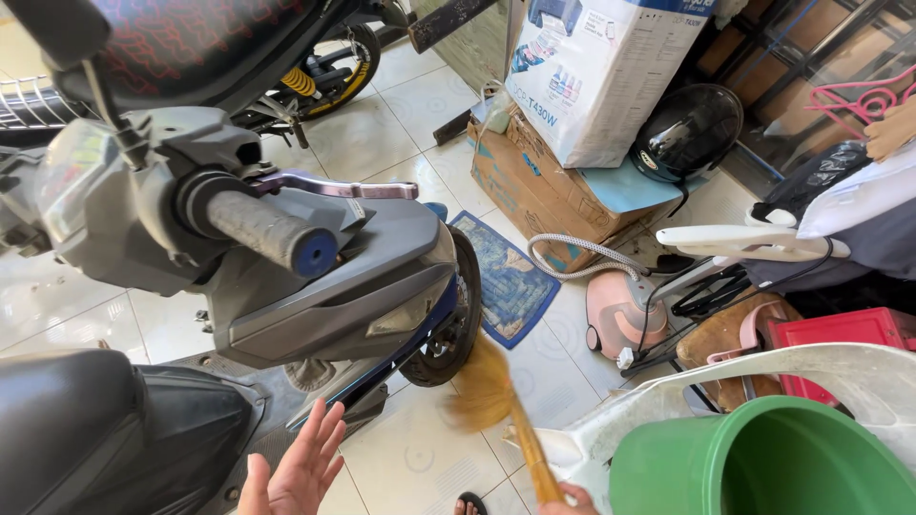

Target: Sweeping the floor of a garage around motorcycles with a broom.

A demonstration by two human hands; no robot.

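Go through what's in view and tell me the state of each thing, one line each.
Left hand: open, fingers spread, holding nothing, beside the scooter.
Right hand: gripping the broom handle.
Broom: tilted, bristles blurred above the tiles.
Scooter: parked, front wheel on the floor.
Green bucket: upright, looks empty.
Helmet: resting by the boxes.

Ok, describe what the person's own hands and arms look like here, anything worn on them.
Both hands are bare. The left hand shows no glove, ring or sleeve in view. Only a sliver of the right hand shows at the bottom edge, so anything worn there can't be told.
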